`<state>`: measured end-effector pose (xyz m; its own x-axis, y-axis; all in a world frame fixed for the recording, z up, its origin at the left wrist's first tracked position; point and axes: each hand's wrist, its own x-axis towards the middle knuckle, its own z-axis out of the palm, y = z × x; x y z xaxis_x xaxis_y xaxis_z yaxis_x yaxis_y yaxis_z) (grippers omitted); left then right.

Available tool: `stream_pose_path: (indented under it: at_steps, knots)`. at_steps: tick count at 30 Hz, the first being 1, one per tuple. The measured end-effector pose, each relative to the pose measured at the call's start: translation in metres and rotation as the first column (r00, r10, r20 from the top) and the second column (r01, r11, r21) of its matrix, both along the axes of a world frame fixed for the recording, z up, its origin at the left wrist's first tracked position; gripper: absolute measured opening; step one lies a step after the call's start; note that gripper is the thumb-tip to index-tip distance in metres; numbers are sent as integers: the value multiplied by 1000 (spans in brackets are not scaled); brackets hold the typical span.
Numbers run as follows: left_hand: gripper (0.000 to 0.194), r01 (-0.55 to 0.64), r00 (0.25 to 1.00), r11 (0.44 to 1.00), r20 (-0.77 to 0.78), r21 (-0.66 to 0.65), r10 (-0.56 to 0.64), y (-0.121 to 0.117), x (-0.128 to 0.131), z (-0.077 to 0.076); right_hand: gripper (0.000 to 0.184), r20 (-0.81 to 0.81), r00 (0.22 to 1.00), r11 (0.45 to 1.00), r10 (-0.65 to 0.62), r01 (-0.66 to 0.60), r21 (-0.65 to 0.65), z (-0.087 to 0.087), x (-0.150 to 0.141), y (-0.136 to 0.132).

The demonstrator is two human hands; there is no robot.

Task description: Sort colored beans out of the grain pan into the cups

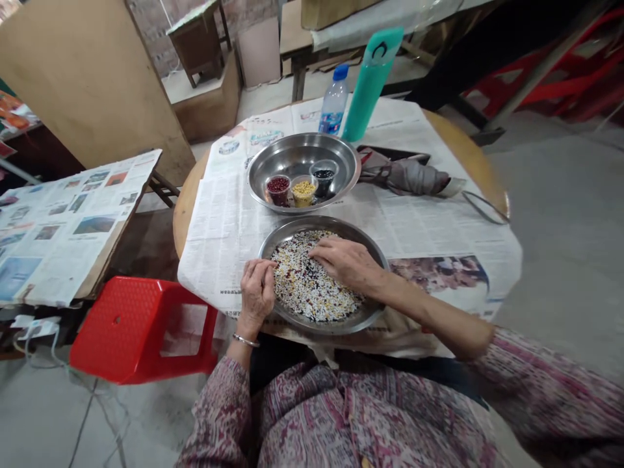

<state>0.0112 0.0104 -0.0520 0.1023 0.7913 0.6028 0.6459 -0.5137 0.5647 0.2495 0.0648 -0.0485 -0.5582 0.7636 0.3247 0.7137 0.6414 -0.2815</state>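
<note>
A shallow steel basin (361, 235) in front of me holds a spread of mixed beans and grains (312, 292), white, yellow, dark red and black. My left hand (258, 289) is at the basin's left rim with its fingers curled in. Whatever it may hold is hidden. Over the mix, my right hand (348, 260) reaches in from the right, fingers drawn together and tips down among the grains. Behind stands a second steel basin (292, 153) with a cup of red beans (278, 188), a cup of yellow beans (304, 190) and a cup of black beans (324, 174).
Newspaper (219, 227) covers the round table. At its back stand a water bottle (334, 101) and a teal bottle (373, 84). A crumpled dark umbrella-like bundle (404, 174) lies right of the far basin. A red stool (131, 325) is at my left, near another newspaper-covered table (73, 227).
</note>
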Motion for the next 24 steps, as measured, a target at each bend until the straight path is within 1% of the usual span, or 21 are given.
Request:
stream_pose_path:
  at_steps: [1, 3, 6, 7, 8, 10, 12, 13, 14, 16, 20, 22, 24]
  knots:
    - [22, 1, 1000, 1000, -14, 4, -1, -1, 0, 1, 22, 0, 1000, 1000, -17, 17, 16, 0, 1, -3]
    - [20, -3, 996, 1000, -93, 9, 4, -2, -1, 6, 20, -21, 999, 998, -47, 48, 40, 2, 4, -10]
    - [13, -22, 965, 1000, -262, 8, 24, -6, 2, 20, 18, -78, 991, 992, -109, 113, 53, 3, 12, -21]
    - [11, -17, 951, 1000, -310, -6, 14, -8, 4, 25, 19, -86, 988, 989, -130, 136, 56, 3, 15, -25]
    - [13, -5, 935, 999, -354, -35, -8, -10, 7, 31, 20, -92, 984, 986, -151, 157, 60, 3, 18, -29]
    - [35, 6, 892, 990, -447, -138, -68, -16, 15, 39, 20, -126, 977, 979, -175, 186, 79, 0, 24, -37]
    - [56, -43, 833, 964, -542, -262, -110, -21, 24, 43, 18, -209, 962, 975, -173, 198, 102, -4, 28, -45]
    - [62, -75, 807, 946, -576, -317, -129, -24, 29, 44, 17, -265, 949, 972, -172, 207, 109, -6, 29, -50]
    - [64, -99, 789, 927, -596, -361, -147, -26, 33, 44, 16, -321, 931, 969, -174, 220, 111, -9, 29, -55]
    - [56, -96, 780, 902, -594, -421, -194, -28, 41, 41, 14, -422, 885, 961, -195, 258, 96, -13, 28, -64]
    - [28, 19, 804, 869, -510, -494, -307, -26, 54, 35, 11, -566, 780, 937, -267, 349, 38, -18, 22, -73]
    - [23, 106, 778, 840, -482, -531, -403, -22, 61, 33, 12, -618, 730, 927, -291, 375, 6, -19, 21, -74]
    - [26, 198, 720, 820, -488, -537, -493, -14, 67, 33, 12, -649, 700, 925, -298, 378, -16, -19, 21, -73]
